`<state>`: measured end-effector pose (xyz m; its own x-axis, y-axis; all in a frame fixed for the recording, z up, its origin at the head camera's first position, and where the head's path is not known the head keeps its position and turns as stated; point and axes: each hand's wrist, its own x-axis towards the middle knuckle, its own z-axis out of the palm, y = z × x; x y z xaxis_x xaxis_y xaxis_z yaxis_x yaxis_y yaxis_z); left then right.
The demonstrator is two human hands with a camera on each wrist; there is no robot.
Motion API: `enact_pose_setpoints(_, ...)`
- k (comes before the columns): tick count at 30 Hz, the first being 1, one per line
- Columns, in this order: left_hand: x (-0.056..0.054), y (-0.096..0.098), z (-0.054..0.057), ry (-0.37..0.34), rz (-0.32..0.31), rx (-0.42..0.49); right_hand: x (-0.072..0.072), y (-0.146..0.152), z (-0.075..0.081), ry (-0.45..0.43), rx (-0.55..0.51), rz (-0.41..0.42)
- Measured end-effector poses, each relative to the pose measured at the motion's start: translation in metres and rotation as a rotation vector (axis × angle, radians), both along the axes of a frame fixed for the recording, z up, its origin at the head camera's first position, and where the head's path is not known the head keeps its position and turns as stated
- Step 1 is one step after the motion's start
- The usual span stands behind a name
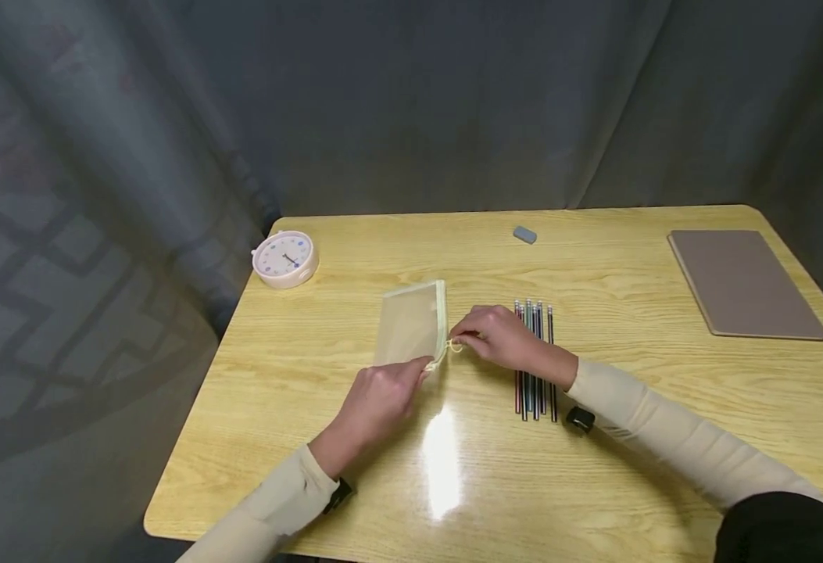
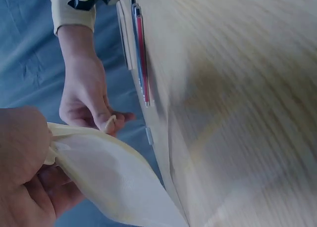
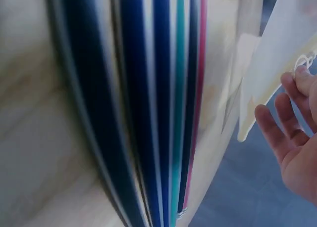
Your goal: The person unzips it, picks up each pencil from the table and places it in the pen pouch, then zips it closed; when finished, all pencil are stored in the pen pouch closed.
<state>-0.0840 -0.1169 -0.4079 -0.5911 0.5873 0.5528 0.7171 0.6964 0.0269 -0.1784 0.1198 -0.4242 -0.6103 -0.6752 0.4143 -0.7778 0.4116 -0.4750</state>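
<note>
A see-through cream mesh drawstring pouch [image 1: 409,322] is held at its hemmed edge, tilted up from the wooden table. My left hand [image 1: 381,395] grips the near corner of that hem between thumb and fingers, as the left wrist view also shows. Just to the right, my right hand [image 1: 499,336] pinches the looped cord [image 3: 303,62] of the pouch between thumb and forefinger, with its other fingers loosely bent. Several dark, teal and red pencils [image 1: 538,391] lie side by side beneath the right wrist, partly covered by it. Whether anything is inside the pouch I cannot tell.
A pink round clock [image 1: 284,258] sits at the back left of the table [image 1: 256,438]. Toward the back lies a grey-blue eraser [image 1: 524,234]. A brown notebook [image 1: 745,281] is at the far right, and dark curtains [image 1: 453,109] hang behind.
</note>
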Motion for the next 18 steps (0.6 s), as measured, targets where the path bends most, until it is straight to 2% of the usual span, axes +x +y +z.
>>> enact_pose_setpoints(11,0.005,0.001,0.0,0.142,-0.06,0.017,-0.034,0.019,-0.01,0.024,0.074,-0.148)
enact_pose_setpoints(18,0.01,0.002,0.004,0.117,-0.1,0.062,-0.052,0.034,-0.016,0.006,0.091,-0.237)
